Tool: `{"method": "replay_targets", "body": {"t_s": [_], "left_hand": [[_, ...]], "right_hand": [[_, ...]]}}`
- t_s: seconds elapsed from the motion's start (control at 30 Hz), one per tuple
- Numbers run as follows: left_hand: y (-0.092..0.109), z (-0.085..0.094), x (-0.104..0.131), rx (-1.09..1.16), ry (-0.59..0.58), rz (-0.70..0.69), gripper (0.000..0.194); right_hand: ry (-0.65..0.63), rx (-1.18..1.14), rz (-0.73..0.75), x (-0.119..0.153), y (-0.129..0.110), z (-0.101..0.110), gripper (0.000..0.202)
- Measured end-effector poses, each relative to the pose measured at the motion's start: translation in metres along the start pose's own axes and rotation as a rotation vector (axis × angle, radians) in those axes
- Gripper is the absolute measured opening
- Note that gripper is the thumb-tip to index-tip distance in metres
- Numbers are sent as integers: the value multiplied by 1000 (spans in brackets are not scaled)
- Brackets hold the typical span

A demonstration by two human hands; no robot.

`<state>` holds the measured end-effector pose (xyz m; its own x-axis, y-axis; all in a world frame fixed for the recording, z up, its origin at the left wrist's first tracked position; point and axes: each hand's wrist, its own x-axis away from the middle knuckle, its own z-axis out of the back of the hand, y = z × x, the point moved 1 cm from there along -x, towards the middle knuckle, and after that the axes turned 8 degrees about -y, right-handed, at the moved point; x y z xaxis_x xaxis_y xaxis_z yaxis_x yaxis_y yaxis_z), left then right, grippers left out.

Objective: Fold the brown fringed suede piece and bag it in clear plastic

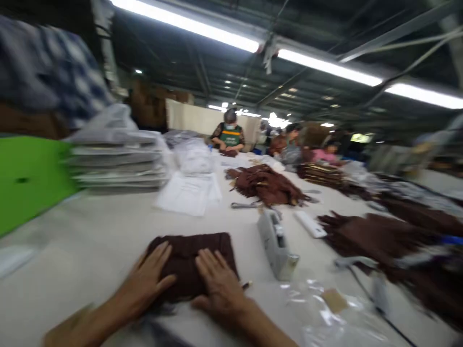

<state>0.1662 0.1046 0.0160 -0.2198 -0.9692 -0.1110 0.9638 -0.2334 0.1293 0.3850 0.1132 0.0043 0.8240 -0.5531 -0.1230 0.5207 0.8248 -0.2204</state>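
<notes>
A dark brown folded cloth (186, 270) lies flat on the pale table right in front of me, roughly rectangular. My left hand (144, 279) rests on its left side, fingers stretched out and flat. On the right part of the cloth lies my right hand (219, 282), palm down with the fingers extended. Neither hand grips anything. A grey tape dispenser (273, 243) stands just to the right of the cloth. Clear plastic bags (321, 313) lie at the lower right of it. The cloth's near edge is partly hidden and blurred.
Stacked packaged goods (119, 161) and white plastic bags (188, 190) stand at the left, beside a green box (34, 180). Brown fringed cloths (269, 183) are piled farther back, and more brown cloths (376, 236) lie right. A co-worker (230, 135) is across the table.
</notes>
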Motion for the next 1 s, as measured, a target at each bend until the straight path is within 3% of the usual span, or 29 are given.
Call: {"method": "replay_targets", "body": {"t_s": [0.03, 0.1, 0.2, 0.3, 0.4, 0.5, 0.63, 0.73, 0.83, 0.93, 1.0], "left_hand": [[-12, 2, 15, 21, -99, 42, 63], [-33, 14, 33, 61, -188, 115, 69], [-61, 43, 47, 108, -171, 197, 64], [-87, 65, 76, 144, -130, 285, 58], [-98, 65, 120, 179, -189, 324, 48], [-91, 54, 152, 195, -228, 320, 43], [-82, 46, 159, 179, -177, 368, 25], [-85, 50, 155, 175, -157, 396, 16], [-91, 54, 155, 168, -171, 419, 19], [-98, 54, 158, 153, -208, 431, 18], [-100, 52, 159, 143, -239, 417, 14]], "right_hand": [[-25, 25, -5, -1, 4, -5, 83], [-21, 73, 19, -7, 11, -14, 83], [30, 122, 96, -11, 14, -16, 84], [99, 141, 95, -14, 4, 0, 81], [123, 109, 99, -33, -15, 19, 79], [63, 67, 97, -61, -28, 23, 74], [-111, 52, 99, -85, -30, 7, 70], [-151, 48, 104, -85, -30, 6, 70], [-88, 13, 131, -67, -46, 18, 66], [-58, -36, 99, -35, -72, 21, 33], [-87, -26, 47, -14, -85, 8, 19]]}}
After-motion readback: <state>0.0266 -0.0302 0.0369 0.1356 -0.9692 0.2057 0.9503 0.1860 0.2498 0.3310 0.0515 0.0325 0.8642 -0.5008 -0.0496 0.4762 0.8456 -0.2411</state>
